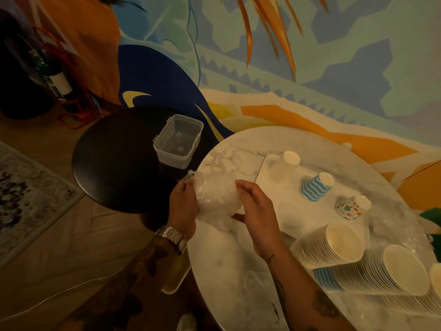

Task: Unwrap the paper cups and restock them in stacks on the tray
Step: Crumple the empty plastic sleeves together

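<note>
My left hand (182, 206) and my right hand (256, 211) grip a crumpled ball of clear plastic wrap (216, 195) between them, above the left edge of the marble table (229, 271). On the white tray (262, 177) stand three upside-down cups: a white cup (282, 168), a blue striped cup (317, 187) and a small patterned cup (353, 207). Lying on their sides at the lower right are a long white stack of cups (331, 246) and a blue striped stack (379, 273).
A round black side table (114, 161) to the left carries an empty clear plastic box (179, 140). A dark bottle (51, 75) stands on the floor at the far left. A painted wall runs behind the tables. A patterned rug (26, 189) lies at the left.
</note>
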The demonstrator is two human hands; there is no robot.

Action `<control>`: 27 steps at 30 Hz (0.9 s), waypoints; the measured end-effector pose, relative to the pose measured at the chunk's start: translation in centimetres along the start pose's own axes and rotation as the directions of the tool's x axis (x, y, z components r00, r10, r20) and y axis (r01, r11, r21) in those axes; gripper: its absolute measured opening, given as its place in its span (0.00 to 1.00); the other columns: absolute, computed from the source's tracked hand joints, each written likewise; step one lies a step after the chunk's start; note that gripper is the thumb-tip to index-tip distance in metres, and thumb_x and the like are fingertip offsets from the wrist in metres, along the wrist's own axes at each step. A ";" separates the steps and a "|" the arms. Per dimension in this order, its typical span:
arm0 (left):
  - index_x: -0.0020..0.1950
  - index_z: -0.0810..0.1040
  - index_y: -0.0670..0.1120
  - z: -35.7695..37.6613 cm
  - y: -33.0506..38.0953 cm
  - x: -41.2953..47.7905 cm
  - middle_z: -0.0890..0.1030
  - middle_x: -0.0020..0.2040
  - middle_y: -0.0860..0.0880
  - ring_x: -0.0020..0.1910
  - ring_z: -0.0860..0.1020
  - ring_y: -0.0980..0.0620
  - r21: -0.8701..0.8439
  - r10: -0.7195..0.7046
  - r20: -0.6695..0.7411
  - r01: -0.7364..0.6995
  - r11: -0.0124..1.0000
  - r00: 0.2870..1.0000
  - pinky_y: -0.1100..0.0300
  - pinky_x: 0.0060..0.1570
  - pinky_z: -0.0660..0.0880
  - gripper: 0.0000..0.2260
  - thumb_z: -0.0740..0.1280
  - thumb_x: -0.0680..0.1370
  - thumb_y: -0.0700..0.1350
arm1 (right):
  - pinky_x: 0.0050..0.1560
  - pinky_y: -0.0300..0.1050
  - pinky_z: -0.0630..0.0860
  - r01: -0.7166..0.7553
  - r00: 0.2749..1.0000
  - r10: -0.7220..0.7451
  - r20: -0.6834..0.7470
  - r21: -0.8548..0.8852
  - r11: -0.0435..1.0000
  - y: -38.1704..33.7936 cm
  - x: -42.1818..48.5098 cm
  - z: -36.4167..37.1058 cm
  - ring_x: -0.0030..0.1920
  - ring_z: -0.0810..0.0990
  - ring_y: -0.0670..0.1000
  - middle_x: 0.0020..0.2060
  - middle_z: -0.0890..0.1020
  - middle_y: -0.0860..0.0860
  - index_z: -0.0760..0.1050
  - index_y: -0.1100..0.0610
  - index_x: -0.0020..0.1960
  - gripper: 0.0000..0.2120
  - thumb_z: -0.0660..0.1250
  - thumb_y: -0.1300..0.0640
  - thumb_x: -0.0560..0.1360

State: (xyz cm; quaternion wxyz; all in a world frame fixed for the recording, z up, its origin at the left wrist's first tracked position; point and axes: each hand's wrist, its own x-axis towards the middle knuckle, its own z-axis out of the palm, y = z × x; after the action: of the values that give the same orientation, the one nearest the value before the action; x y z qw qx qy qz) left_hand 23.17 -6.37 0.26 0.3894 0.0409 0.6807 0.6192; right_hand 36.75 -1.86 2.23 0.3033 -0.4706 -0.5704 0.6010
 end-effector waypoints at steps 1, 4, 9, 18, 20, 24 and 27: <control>0.52 0.77 0.49 0.0 0.1 -0.1 0.79 0.55 0.44 0.55 0.78 0.44 -0.009 0.012 0.012 -0.012 1.000 1.000 0.48 0.54 0.76 0.09 0.59 0.82 0.51 | 0.52 0.54 0.83 -0.011 1.000 0.011 0.000 0.018 1.000 -0.2 0.0 -0.1 0.58 0.79 0.48 0.54 0.82 0.44 0.80 0.46 0.57 0.10 0.60 0.51 0.81; 0.50 0.80 0.49 0.1 0.8 -0.6 0.81 0.47 0.47 0.46 0.79 0.48 -0.027 0.055 0.077 -0.053 0.998 0.996 0.53 0.47 0.77 0.12 0.63 0.79 0.55 | 0.53 0.55 0.82 -0.018 1.000 0.018 0.014 -0.009 1.000 -0.1 -0.3 -0.2 0.56 0.80 0.48 0.53 0.81 0.43 0.77 0.44 0.58 0.14 0.66 0.41 0.75; 0.61 0.76 0.50 0.4 2.2 -1.0 0.81 0.51 0.49 0.48 0.81 0.50 -0.109 -0.118 0.261 0.151 0.983 0.958 0.53 0.45 0.79 0.22 0.67 0.72 0.61 | 0.55 0.54 0.81 -0.066 0.998 0.066 -0.002 -0.082 0.994 0.6 -0.4 0.0 0.58 0.80 0.48 0.57 0.79 0.42 0.69 0.41 0.63 0.42 0.77 0.29 0.53; 0.42 0.76 0.43 -1.6 1.3 -0.3 0.72 0.33 0.45 0.29 0.71 0.52 -0.282 -0.024 0.635 0.260 0.924 0.773 0.62 0.30 0.68 0.10 0.71 0.63 0.38 | 0.56 0.56 0.81 -0.098 0.994 0.099 0.054 -0.020 0.995 0.4 -0.3 -0.3 0.61 0.77 0.51 0.61 0.75 0.45 0.64 0.41 0.67 0.52 0.81 0.32 0.47; 0.41 0.74 0.43 -1.7 1.1 -0.4 0.75 0.33 0.47 0.30 0.74 0.53 -0.337 0.021 0.666 0.276 0.900 0.746 0.60 0.32 0.72 0.09 0.66 0.62 0.37 | 0.54 0.56 0.82 -0.093 0.994 0.092 0.052 0.025 0.995 0.3 -0.4 -0.2 0.60 0.77 0.51 0.61 0.75 0.45 0.64 0.40 0.65 0.48 0.81 0.36 0.50; 0.42 0.70 0.42 -1.5 1.3 -0.1 0.74 0.40 0.45 0.38 0.75 0.48 -0.396 0.067 0.681 0.289 0.871 0.729 0.53 0.41 0.73 0.09 0.63 0.63 0.38 | 0.52 0.54 0.83 -0.143 0.989 0.130 0.076 0.199 0.970 -0.1 -0.5 0.0 0.60 0.78 0.53 0.61 0.76 0.49 0.66 0.44 0.65 0.41 0.80 0.43 0.56; 0.45 0.77 0.49 -1.4 1.6 0.1 0.72 0.46 0.45 0.42 0.71 0.50 -0.243 0.079 0.541 0.065 0.968 0.837 0.53 0.44 0.68 0.11 0.70 0.64 0.44 | 0.48 0.50 0.82 -0.146 0.989 0.134 0.059 0.349 0.925 -0.4 -0.5 -0.3 0.55 0.82 0.52 0.59 0.79 0.51 0.68 0.50 0.67 0.37 0.77 0.50 0.60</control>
State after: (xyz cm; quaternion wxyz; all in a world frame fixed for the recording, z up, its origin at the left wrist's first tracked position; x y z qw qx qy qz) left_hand 21.56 -7.07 1.53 0.5670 0.1685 0.4570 0.6643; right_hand 37.15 -2.15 2.71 0.3293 -0.4378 -0.4233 0.7216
